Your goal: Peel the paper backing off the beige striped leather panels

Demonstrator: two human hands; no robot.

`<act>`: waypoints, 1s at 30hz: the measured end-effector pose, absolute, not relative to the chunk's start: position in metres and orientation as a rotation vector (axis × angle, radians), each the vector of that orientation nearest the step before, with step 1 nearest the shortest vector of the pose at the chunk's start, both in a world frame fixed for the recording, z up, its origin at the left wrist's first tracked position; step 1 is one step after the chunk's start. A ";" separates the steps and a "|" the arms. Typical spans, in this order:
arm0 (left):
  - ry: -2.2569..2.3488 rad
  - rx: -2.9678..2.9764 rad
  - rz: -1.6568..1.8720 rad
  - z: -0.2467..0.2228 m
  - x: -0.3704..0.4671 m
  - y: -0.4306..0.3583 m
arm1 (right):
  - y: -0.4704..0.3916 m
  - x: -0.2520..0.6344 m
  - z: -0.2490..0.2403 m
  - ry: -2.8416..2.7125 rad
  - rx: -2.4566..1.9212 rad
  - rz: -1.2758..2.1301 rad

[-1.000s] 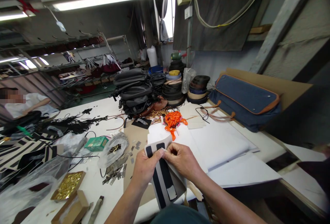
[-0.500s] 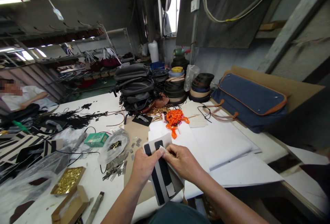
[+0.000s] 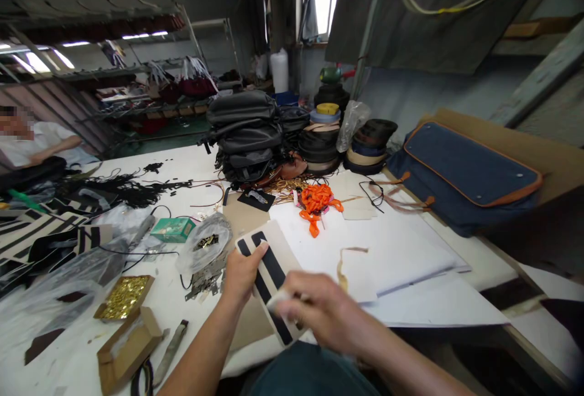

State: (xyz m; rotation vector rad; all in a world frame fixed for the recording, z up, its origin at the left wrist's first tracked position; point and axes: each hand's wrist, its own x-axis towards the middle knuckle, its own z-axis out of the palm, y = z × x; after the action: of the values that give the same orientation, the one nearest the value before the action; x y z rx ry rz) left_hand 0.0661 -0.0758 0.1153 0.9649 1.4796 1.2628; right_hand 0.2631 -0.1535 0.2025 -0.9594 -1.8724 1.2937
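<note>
My left hand (image 3: 245, 274) grips the left edge of a flat beige panel with dark stripes (image 3: 269, 262), its thumb pressed on the upper face. The panel is tilted over the table's near edge, just above my lap. Across its lower part is my right hand (image 3: 314, 305), closed and blurred by motion. A small whitish piece (image 3: 279, 302), perhaps a folded cloth, sticks out from its fingers against the dark stripe. The panel's lower right part is hidden behind that hand. A thin curled yellowish strip (image 3: 341, 271) lies on the white sheets (image 3: 387, 250) to the right.
On the left are a box of gold-coloured hardware (image 3: 123, 297), an opened carton (image 3: 128, 347), a green box (image 3: 172, 229) and metal plates (image 3: 205, 280). Black bags (image 3: 246, 134), orange ribbon (image 3: 316, 201) and a blue bag (image 3: 469, 165) stand beyond. A person (image 3: 41, 140) sits at far left.
My right hand has gone from the panel's top edge down to its lower part, carrying the whitish piece. My left hand and the panel shifted slightly left. The yellowish strip now shows. The view tilted down.
</note>
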 end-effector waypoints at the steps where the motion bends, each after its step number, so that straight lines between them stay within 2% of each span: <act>1: 1.470 0.931 1.282 0.113 0.058 -0.074 | -0.146 0.272 0.197 -1.727 -1.140 1.239; 3: 1.482 0.858 1.340 0.112 0.044 -0.072 | -0.133 0.287 0.180 -1.618 -1.327 1.222; 14: 1.461 0.678 1.625 0.136 0.038 -0.072 | -0.128 0.251 0.108 -1.701 -1.351 1.295; 22: 1.483 0.608 1.755 0.139 0.023 -0.084 | -0.122 0.242 0.099 -1.815 -1.327 1.007; 26: 1.549 0.491 1.880 0.139 0.001 -0.097 | -0.123 0.243 0.100 -2.014 -1.218 1.117; 30: 1.786 0.384 2.007 0.140 -0.042 -0.138 | -0.127 0.250 0.095 -2.179 -1.158 1.373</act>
State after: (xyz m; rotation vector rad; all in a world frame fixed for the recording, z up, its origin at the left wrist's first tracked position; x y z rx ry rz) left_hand -0.0415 -0.1376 0.1403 0.3842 1.7864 2.0066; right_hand 0.2501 -0.1266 0.0947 -1.1580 -2.1794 1.3732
